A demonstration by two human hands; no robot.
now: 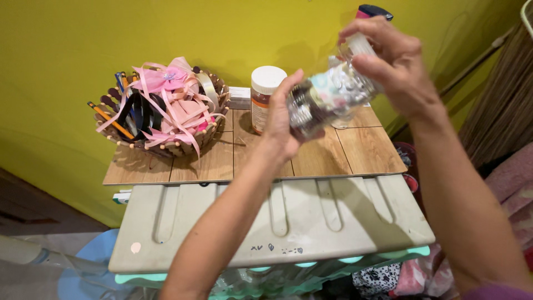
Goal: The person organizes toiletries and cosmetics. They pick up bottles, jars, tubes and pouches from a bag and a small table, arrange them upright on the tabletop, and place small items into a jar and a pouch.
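A clear jar (pixel 333 94) is being held tilted above the table (pixel 366 150), gripped at its base by the left hand (pixel 280 130) and at its cap by the right hand (pixel 394 66). If loosened, it is likely being dropped onto the bottle (pixel 264 97) beneath.

Wall: a yellow-green painted wall (pixel 66 50) filled the background, evenly lit, with soft shadows near its middle.
Table: a small wood-grain table (pixel 366 150) stood against the wall.
Lid: a grey ribbed plastic lid (pixel 288 222) lay just in front of the table, over a mint-green rim (pixel 383 256).
Floor: a dark strip of floor (pixel 22 205) showed at lower left, with a pale blue round object (pixel 83 266) beside it.
Right side: a brown, bristly, broom-like surface (pixel 499 105) leaned at the edge, above pink cloth (pixel 513 178).
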